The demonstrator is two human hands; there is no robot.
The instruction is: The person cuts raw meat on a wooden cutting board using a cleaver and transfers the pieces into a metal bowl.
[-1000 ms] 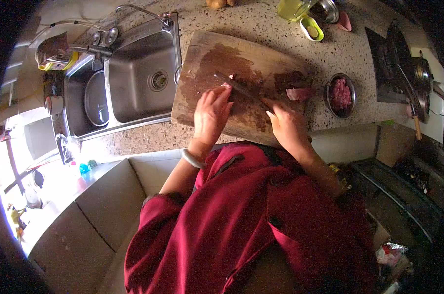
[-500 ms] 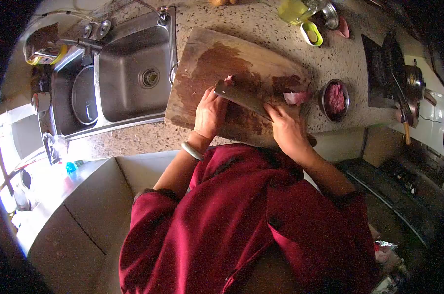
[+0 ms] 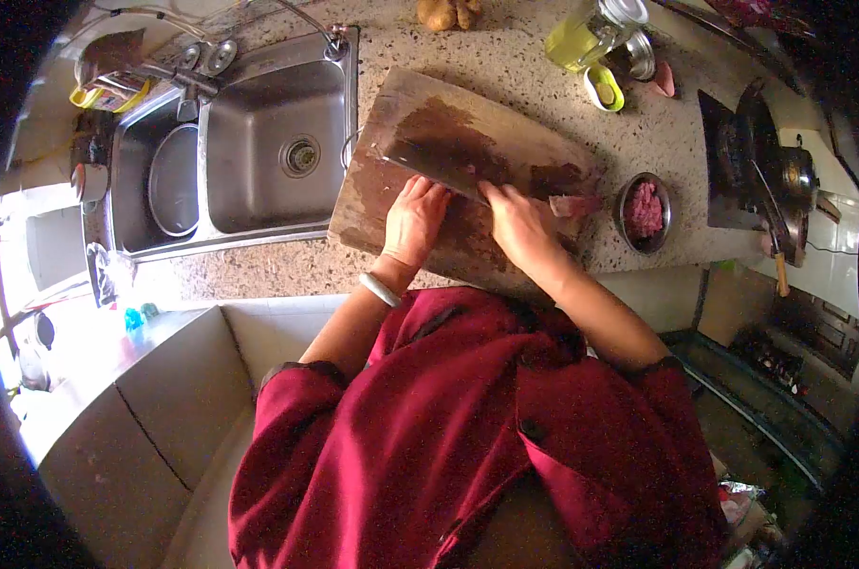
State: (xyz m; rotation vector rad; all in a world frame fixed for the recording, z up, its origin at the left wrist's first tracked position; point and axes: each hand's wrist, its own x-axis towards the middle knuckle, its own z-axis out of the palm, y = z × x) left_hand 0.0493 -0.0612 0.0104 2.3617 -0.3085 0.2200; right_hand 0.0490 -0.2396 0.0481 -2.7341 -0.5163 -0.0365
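Observation:
My right hand (image 3: 524, 228) grips the handle end of a cleaver (image 3: 429, 171), its dark blade reaching left across a wooden cutting board (image 3: 406, 90). Close against the near side of the blade is my left hand (image 3: 417, 223), with fingers bent and together; what lies under its fingertips is hidden. A white bangle (image 3: 380, 289) circles the left wrist. On the board's right part, just beyond my right hand, rests a pale pink piece of meat (image 3: 575, 206). Cut pink meat (image 3: 646, 210) fills a metal bowl (image 3: 649, 247) to the right of the board.
A double steel sink (image 3: 254, 204) lies left of the board. Behind are ginger-like roots (image 3: 448, 13), a jar of yellowish liquid (image 3: 581, 43) and a small green-rimmed dish (image 3: 604, 88). At right stands a stove with a dark wok (image 3: 757, 142) and a pot (image 3: 797, 175).
The cleaver and my right hand have moved left and away from me over the board. The small meat scrap seen beyond the blade is now covered. My left hand stays beside the blade.

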